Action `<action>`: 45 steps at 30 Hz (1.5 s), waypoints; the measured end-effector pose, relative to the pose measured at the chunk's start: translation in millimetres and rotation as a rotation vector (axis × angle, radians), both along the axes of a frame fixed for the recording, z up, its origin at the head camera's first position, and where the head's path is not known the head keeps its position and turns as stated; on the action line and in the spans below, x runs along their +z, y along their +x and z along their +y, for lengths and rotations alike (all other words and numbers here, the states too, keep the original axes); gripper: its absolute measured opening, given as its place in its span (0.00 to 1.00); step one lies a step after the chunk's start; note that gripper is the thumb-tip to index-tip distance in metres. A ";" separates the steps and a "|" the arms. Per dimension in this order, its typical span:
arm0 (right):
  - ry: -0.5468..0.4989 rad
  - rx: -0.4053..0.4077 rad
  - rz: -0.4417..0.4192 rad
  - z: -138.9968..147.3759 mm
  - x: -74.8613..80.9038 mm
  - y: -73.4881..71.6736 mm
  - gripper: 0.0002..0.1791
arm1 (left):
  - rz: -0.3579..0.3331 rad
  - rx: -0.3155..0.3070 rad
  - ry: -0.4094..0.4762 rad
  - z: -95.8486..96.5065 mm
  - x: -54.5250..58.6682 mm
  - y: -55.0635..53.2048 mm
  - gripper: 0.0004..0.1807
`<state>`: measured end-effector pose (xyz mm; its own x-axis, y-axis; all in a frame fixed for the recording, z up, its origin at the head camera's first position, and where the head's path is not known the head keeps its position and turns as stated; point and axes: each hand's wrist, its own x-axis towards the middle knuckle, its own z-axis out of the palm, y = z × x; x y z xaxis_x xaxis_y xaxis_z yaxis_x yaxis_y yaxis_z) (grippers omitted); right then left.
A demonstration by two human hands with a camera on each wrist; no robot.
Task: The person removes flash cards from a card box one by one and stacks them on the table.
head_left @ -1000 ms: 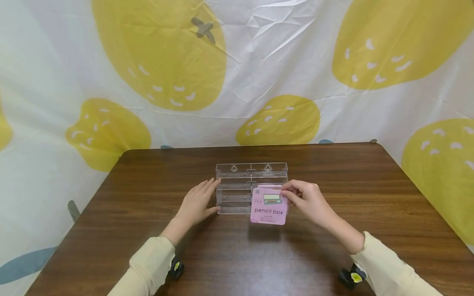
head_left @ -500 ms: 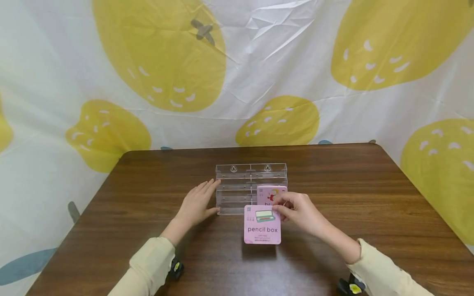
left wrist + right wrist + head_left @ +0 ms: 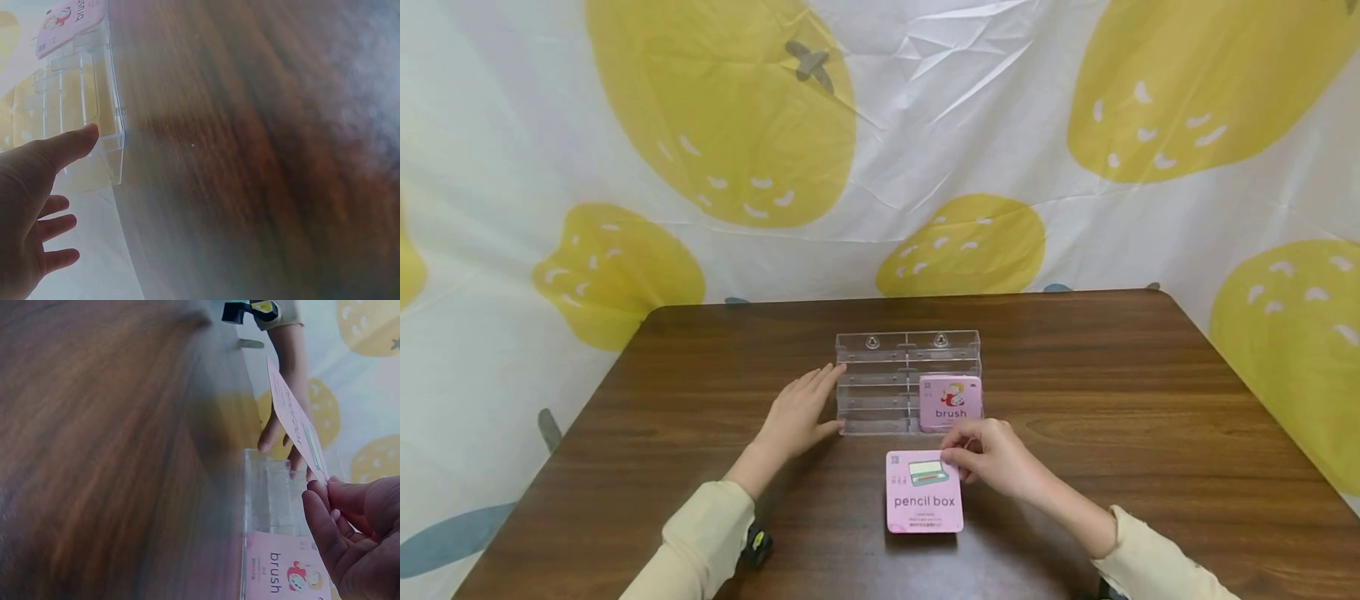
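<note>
pinching the pencil box card (image 3: 924,493), unracked, in the right hand (image 3: 1000,461); resting the spread left hand (image 3: 799,414) against the clear rack (image 3: 872,402); seemingly partway, with the brush card (image 3: 951,400) slotted beyond the right hand.

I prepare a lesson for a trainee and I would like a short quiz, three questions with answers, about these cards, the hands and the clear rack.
1. Multiple choice: which words are printed large on the pink card in the right hand?
a) toy car
b) pencil box
c) wall clock

2. True or false: the left hand is holding a card.

3. Fill in: in the head view, the brush card sits in the ____ column of the clear plastic rack.

Key:
1. b) pencil box.
2. False; it is at the side of the rack, with no card in it.
3. right.
</note>
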<state>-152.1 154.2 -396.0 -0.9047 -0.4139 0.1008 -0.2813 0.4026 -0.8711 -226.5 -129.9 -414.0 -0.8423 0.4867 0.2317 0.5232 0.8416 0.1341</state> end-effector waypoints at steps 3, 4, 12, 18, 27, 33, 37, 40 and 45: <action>0.007 0.008 -0.018 -1.6 -4.5 0.2 0.02 | -0.008 -0.003 0.002 0.4 0.0 -0.7 0.45; 0.010 0.010 -0.024 -2.1 -5.8 0.1 0.02 | -0.009 -0.003 0.000 0.4 -0.3 -1.1 0.45; 0.010 0.021 -0.068 -3.0 -15.5 -1.8 0.03 | -0.003 -0.005 0.010 0.0 -0.1 -0.5 0.45; -0.005 0.044 -0.090 -4.0 -20.7 0.4 0.04 | -0.002 -0.006 0.014 -0.4 0.2 0.9 0.45; 0.023 0.057 -0.117 -8.2 -23.2 4.9 0.03 | 0.001 -0.013 0.017 -0.8 -1.5 -1.1 0.45; 0.005 0.079 -0.146 -9.2 -25.7 7.3 0.04 | 0.005 -0.013 0.003 -1.0 -1.6 -1.5 0.45; -0.008 0.081 -0.161 -9.5 -28.0 7.7 0.05 | 0.010 -0.010 -0.006 -0.7 -1.5 -1.7 0.45; -0.014 0.080 -0.160 -9.3 -29.1 7.9 0.04 | 0.010 -0.008 -0.008 -0.5 -1.3 -1.6 0.45; 0.010 0.078 -0.142 -9.1 -30.8 7.6 0.04 | 0.008 -0.003 -0.014 -0.5 -0.8 -0.9 0.45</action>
